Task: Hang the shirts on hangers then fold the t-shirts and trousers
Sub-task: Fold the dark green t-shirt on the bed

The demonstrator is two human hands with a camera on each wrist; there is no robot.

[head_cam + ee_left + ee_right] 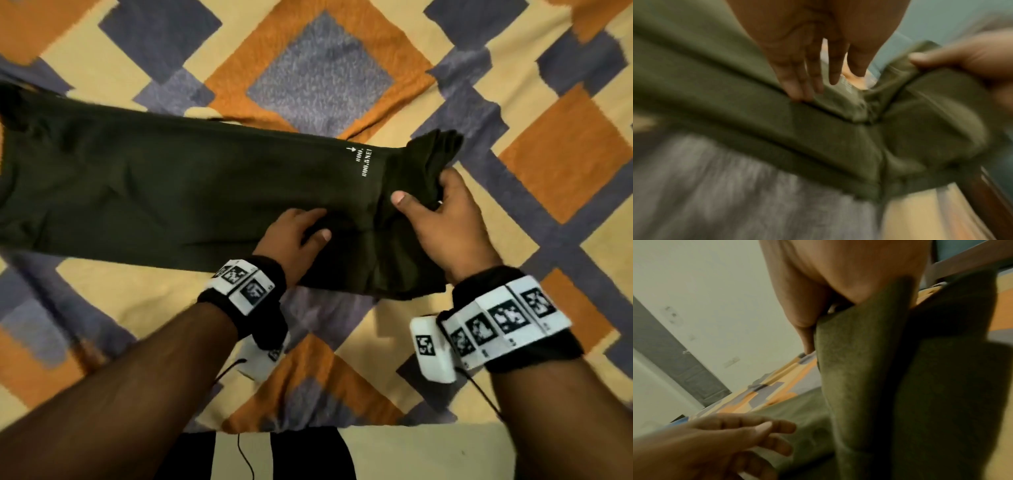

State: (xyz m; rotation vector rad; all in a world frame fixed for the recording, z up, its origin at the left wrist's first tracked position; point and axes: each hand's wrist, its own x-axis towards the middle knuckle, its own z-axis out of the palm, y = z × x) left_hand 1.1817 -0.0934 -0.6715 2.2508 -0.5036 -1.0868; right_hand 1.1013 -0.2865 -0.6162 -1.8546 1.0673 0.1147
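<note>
- Trousers [171, 192], dark olive, are stretched out across the patterned bedspread [318, 68], running from its left edge toward the middle, small white print near the right end.
- Right hand [442, 226] has that right end bunched up in its grip, thumb on top, fingers curled under the cloth, lifting it a bit off the bed.
- Left hand [294, 236] lies flat on the fabric just beside the right one, fingers straight-ish, pressing down, not grabbing anything.
- Both forearms reach in from the near edge, marker bands [507, 318] on the wrists.
</note>
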